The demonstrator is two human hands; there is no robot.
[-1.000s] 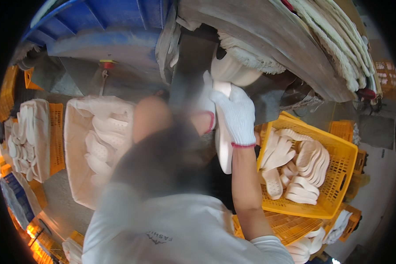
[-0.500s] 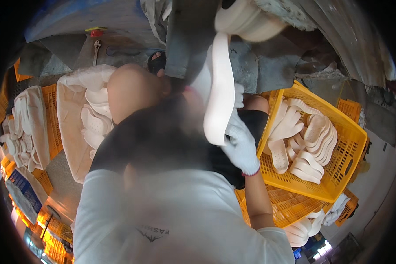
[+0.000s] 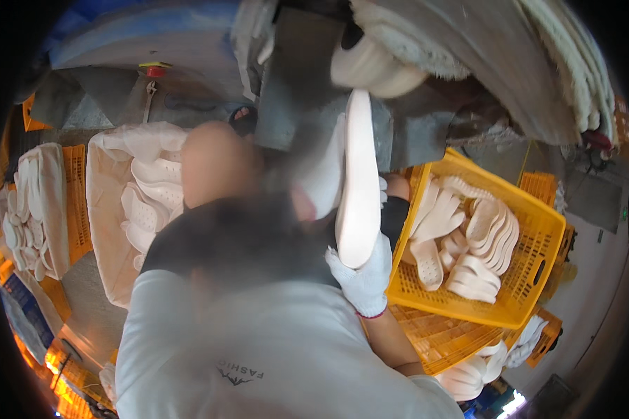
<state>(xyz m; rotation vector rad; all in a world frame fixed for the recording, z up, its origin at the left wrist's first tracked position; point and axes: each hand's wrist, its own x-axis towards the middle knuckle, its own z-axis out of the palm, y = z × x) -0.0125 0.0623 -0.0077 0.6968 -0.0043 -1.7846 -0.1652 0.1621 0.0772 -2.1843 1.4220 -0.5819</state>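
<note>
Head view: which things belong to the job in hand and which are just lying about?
Likely in the job:
Pale sole, in left hand and right hand
Pale wheel-like part by its tip
Yellow crate of soles
Cloth-lined bin of soles

Seemingly lying about:
Wrench
White cloth, lower right

On the grey floor (image 3: pixel 91 300) stands a bin with a pale liner (image 3: pixel 106 223), perforated cream shoe soles (image 3: pixel 144 215) lying inside. Farther left, a second lined bin (image 3: pixel 51 164) carries whitish soles (image 3: pixel 26 230). Rightward, a yellow plastic crate (image 3: pixel 534 244) holds stacked cream soles (image 3: pixel 472 281), some upright-edged, others flat.
</note>
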